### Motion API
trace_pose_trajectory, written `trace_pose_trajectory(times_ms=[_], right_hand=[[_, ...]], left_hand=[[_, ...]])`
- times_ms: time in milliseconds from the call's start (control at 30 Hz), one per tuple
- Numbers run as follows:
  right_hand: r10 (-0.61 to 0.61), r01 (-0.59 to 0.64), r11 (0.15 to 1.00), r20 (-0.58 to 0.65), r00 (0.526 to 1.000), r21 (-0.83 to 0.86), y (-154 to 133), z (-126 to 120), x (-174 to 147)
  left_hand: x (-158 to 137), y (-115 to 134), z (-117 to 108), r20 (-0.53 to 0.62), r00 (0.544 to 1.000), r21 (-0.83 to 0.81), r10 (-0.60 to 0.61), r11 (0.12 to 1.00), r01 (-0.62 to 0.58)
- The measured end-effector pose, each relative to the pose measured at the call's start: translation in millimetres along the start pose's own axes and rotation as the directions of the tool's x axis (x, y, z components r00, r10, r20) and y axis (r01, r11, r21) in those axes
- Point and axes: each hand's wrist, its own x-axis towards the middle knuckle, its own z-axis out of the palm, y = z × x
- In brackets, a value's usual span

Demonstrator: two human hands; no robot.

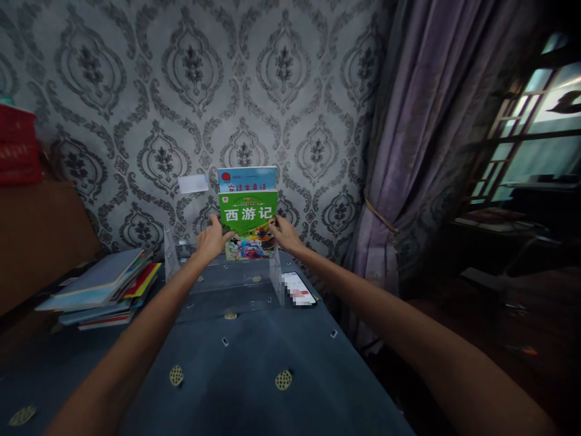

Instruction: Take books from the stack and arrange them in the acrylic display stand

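Note:
A green picture book (249, 213) with large white characters stands upright, its cover facing me. My left hand (211, 238) grips its left edge, thumb across the front. On the opposite edge, my right hand (285, 234) closes round the book in the same way. The top of a blue book (247, 177) shows just behind the green one; its lower part is hidden. Both books are over a clear plastic rack, whose left side panel (170, 254) and right side panel (276, 275) stand up from the cloth. Whether the green book rests on the rack, I cannot tell.
A phone (298, 288) lies beside the rack's right panel. Stacked books (102, 284) lie at left, near a cardboard box (43, 236) and a red container (18, 145). Patterned dark cloth (231, 375) covers the table. A purple curtain (399, 151) hangs past its right edge.

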Motion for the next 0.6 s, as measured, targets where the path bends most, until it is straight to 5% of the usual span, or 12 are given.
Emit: trace_pose_trajectory(times_ms=[600], right_hand=[[-0.015, 0.030, 0.990, -0.110, 0.994, 0.138, 30, 18, 15]], left_hand=[[9, -1, 7, 0.043, 0.998, 0.062, 0.056, 0.996, -0.059]])
